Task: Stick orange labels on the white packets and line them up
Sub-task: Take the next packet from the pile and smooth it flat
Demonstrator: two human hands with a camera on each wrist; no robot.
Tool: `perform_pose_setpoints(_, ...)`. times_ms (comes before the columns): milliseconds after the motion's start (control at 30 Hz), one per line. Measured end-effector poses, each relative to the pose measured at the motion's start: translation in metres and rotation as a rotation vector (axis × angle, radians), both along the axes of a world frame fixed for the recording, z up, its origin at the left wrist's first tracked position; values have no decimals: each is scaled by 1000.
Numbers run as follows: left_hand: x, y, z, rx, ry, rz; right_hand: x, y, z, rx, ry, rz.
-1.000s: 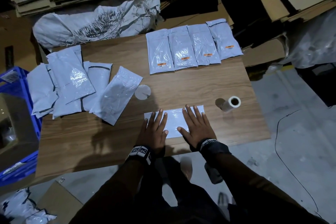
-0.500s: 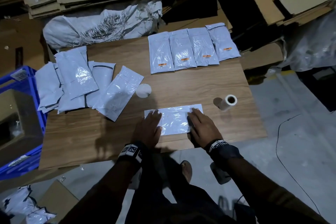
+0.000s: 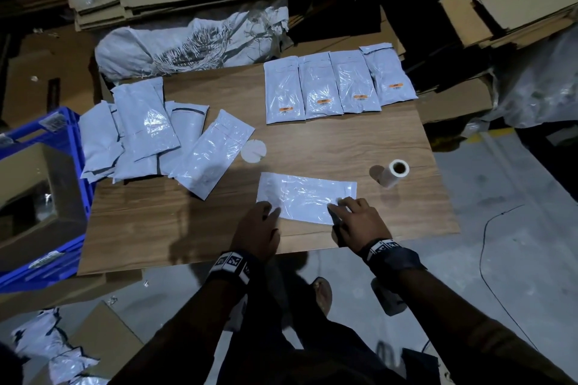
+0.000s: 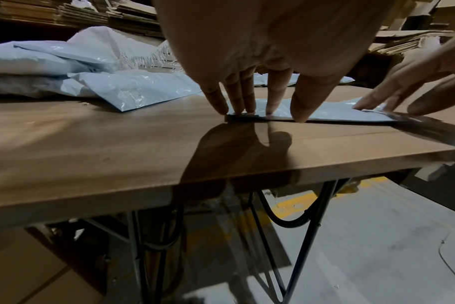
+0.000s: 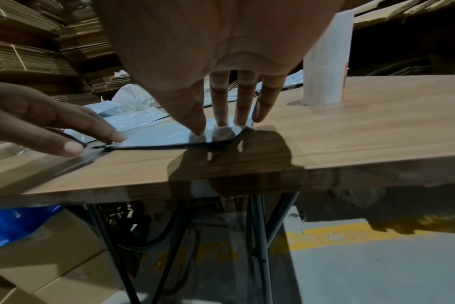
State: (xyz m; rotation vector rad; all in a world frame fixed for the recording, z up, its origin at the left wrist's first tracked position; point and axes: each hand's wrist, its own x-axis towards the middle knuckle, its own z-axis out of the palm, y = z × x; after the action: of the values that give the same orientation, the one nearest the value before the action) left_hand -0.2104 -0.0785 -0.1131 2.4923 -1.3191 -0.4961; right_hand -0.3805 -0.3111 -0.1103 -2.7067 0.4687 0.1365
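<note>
So both hands are down on the one white packet (image 3: 305, 198) lying flat and crosswise near the front edge of the tabletop (image 3: 312, 147). The left hand (image 3: 258, 228) has straight fingers (image 4: 237, 96) pressing the packet's left end, and the right hand (image 3: 356, 222) does the same with its fingertips (image 5: 222, 115) on the right near corner, so neither grip is closed around anything, just flat and holding it down. In the right wrist view that near corner curls up off the wood a little. My read: this thing is a thin, floppy poly mailer, light and glossy, so it'll slide easily and buckle if you push it from one end. I'd pinch it by the lifted corner or a short edge, or keep both ends pinned while a sticker goes on. No orange label shows on it yet. Just right of the right hand stands the label roll (image 3: 394, 172), an easy reach. Further out to the left of the grip sits the loose pile of unlabelled packets (image 3: 147, 131), and beyond, at the far edge, the row of four labelled packets (image 3: 337, 84) lies side by side, edges overlapping a bit.
</note>
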Motion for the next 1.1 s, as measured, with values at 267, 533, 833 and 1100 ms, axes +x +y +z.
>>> perform_pose_setpoints(267,30,-39,2,37,-4,-45,-13,19,6,32,-47,117)
perform_pose_setpoints(533,-6,-35,12,-166,124,-93,2,10,-1,99,-10,73)
perform_pose_setpoints(833,-24,-33,-1,-133,109,-67,17,25,-6,147,55,50)
perform_pose_setpoints(1100,17,-40,2,-30,2,-134,22,19,7,332,-41,-14)
